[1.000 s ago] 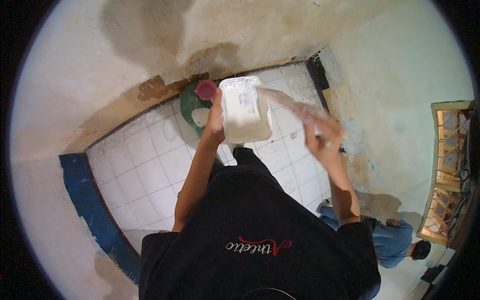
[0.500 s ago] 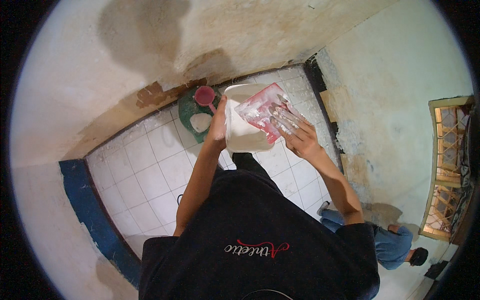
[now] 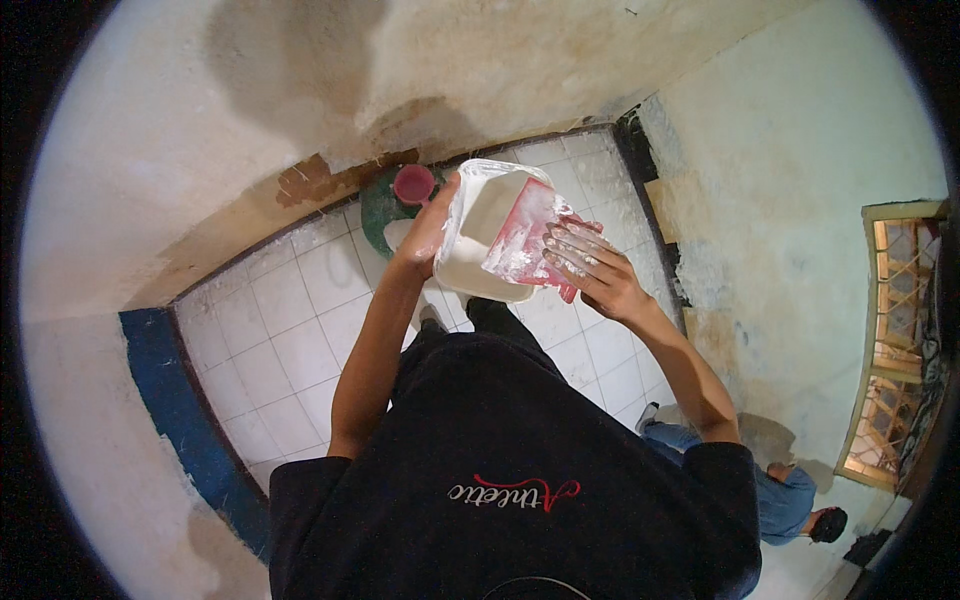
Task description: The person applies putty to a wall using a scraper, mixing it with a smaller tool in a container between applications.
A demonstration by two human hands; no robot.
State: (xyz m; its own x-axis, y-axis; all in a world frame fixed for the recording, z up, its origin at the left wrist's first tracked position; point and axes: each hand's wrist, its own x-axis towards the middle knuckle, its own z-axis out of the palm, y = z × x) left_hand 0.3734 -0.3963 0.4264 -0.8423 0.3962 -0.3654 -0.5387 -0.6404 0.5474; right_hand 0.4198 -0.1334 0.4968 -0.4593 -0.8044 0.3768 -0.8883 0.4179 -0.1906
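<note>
My left hand (image 3: 428, 235) is closed on the left side of a white rectangular tub (image 3: 492, 205), holding it tilted in front of me above the floor. Some white paste lies inside it. A red plastic putty spreader (image 3: 522, 228), smeared with white paste, is gripped by my right hand (image 3: 598, 268). Its blade reaches over the tub's right side, partly inside the opening. White paste also coats the fingers of that hand. How my right thumb sits under the spreader is hidden.
On the floor by the far wall, a pink dipper (image 3: 413, 184) rests on a green thing (image 3: 376, 212), partly hidden by my left hand. White tiles (image 3: 300, 310) cover the floor. Another person (image 3: 785, 500) is by the right wall, near a barred window (image 3: 895, 340).
The tub has tipped and shifted slightly left. My right hand has turned the spreader, and its blade now sits lower and more upright at the tub's right side.
</note>
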